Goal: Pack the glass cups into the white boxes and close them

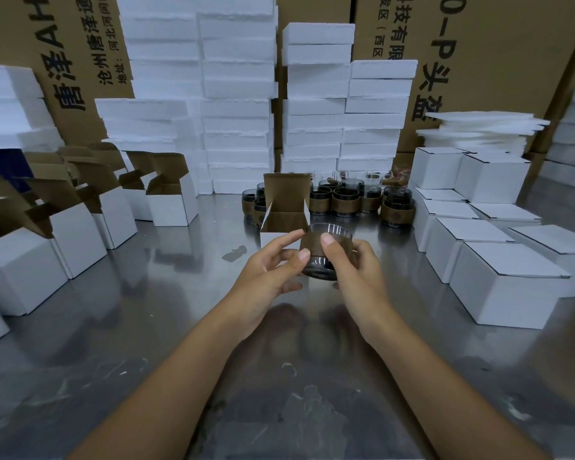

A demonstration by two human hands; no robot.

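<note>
Centrally, above the steel table (153,313), the right hand (357,265) gripped the glass cup (324,257) with curled fingers, the left hand (269,265) pinched its opposite side, and the open white box (273,236) stood just behind.

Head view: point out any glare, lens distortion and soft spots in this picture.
Head view: wide-angle bowing tilts the foam stacks and cardboard cartons near the frame edges. Head view: pale glare and smeared reflections of the arms lie on the metal table. Head view: the glass cup, held by the left hand and right hand, looks sharp.
</note>
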